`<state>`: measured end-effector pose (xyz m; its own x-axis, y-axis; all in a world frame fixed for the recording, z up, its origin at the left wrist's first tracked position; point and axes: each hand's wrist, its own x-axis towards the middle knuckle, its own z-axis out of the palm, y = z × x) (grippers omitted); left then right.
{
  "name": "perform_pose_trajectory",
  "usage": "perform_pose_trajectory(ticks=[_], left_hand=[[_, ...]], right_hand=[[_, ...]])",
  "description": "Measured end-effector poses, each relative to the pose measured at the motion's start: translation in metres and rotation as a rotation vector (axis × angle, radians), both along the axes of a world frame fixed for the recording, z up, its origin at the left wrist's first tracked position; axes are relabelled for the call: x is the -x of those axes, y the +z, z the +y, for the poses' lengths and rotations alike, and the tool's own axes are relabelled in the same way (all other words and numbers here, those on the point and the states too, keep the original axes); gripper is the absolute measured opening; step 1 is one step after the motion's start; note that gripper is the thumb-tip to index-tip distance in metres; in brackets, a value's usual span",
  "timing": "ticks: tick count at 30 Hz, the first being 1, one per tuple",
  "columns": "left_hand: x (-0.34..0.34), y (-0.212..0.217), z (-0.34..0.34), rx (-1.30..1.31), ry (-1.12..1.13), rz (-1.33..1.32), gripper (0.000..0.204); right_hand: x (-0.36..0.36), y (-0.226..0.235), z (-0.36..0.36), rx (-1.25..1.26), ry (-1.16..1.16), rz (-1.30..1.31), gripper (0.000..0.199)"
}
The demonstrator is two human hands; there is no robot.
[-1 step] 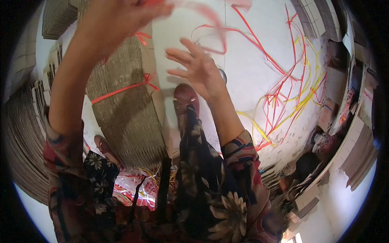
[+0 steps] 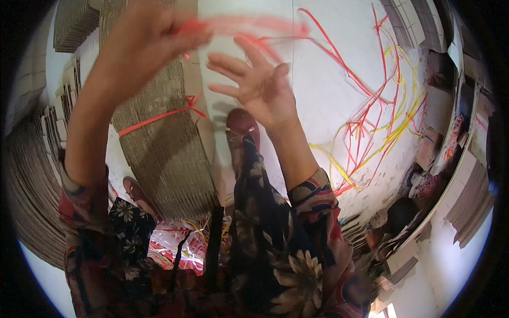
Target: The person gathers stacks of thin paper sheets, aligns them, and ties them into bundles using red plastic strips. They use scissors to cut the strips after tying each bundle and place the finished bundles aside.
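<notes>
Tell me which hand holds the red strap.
The left hand: the red strap trails from its grip. The right hand is spread open.

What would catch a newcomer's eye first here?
Probably the blurred red strip at the top, running rightward from the left grip, with the open right grip just below it in the picture. Next, the tangle of red and yellow strips on the pale floor at right. Then the tall brown stack left of centre, a red tie across it.
</notes>
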<state>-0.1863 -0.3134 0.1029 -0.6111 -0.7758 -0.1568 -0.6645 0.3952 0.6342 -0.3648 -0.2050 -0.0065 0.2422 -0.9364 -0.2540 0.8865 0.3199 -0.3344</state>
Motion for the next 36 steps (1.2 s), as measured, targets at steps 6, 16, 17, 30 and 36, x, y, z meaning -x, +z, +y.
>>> perform_pose_trajectory(ticks=[6,16,17,30,36], left_hand=[[-0.092,0.001,0.073,-0.4,0.281,-0.009,0.02],[-0.142,-0.009,0.113,-0.66,0.458,0.015,0.024],[-0.143,-0.01,0.113,-0.672,0.464,0.02,0.026],[-0.159,-0.025,0.134,-0.645,0.752,0.272,0.028],[-0.156,-0.029,0.128,-0.651,0.822,0.295,0.028]], right_hand=[[0.02,-0.002,-0.031,0.003,-0.142,-0.084,0.038],[-0.002,-0.001,-0.007,-0.04,0.291,0.458,0.036],[-0.002,-0.001,-0.006,-0.048,0.327,0.466,0.038],[0.026,0.03,0.004,-0.136,0.303,1.071,0.053],[0.104,0.034,0.02,-0.197,0.073,1.061,0.048]])
